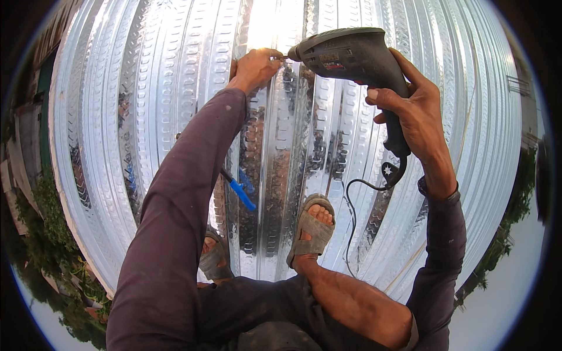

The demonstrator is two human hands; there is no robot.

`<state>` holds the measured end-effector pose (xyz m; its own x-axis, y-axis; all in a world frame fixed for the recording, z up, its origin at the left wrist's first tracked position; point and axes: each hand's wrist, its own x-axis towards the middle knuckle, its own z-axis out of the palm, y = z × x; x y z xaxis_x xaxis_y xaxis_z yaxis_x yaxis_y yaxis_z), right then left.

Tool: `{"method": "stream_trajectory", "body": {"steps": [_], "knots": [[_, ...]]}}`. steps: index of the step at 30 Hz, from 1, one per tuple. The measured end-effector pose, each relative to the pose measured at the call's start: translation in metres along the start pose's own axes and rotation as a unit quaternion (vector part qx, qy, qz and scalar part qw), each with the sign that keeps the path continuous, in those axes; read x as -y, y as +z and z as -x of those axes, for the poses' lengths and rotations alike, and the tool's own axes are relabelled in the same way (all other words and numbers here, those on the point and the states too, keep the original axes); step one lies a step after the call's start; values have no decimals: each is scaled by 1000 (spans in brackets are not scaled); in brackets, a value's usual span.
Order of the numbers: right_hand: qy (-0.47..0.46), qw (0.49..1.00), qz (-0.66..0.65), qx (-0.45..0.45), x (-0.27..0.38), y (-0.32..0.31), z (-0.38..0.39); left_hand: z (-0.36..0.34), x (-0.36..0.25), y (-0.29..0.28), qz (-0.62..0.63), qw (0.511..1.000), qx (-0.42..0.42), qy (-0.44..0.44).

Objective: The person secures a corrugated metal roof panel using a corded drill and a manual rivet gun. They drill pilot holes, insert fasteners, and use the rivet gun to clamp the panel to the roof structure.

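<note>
My right hand [410,111] grips a black corded power drill [351,55] by its handle, its nose pointing left. At the drill's tip, my left hand [256,70] has its fingers pinched together beside the chuck and bit. What the pinch holds is too small to make out. Both hands are over the shiny corrugated metal sheeting [170,88]. A black cord [352,216] runs from the drill's handle down toward my legs, with a dark chuck key [389,170] hanging on it.
A blue-handled tool [241,194] lies on the sheeting below my left forearm, partly hidden by it. My sandalled feet [313,228] stand on the ribs. Past the sheeting's left edge [58,158] are green plants [52,216]; more foliage [497,234] shows beyond the right edge.
</note>
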<state>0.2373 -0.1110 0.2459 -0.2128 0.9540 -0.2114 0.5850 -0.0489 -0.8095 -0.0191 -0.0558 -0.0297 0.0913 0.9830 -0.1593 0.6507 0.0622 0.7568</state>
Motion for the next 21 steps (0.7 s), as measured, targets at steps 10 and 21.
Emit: {"method": "stream_trajectory", "body": {"steps": [10, 21], "knots": [[10, 1000, -23, -6, -1, -8, 2, 2, -4, -1, 3, 1000, 0, -3], [3, 1000, 5, -19, 0, -3, 2, 1, -3, 3, -10, 1000, 3, -18]]}}
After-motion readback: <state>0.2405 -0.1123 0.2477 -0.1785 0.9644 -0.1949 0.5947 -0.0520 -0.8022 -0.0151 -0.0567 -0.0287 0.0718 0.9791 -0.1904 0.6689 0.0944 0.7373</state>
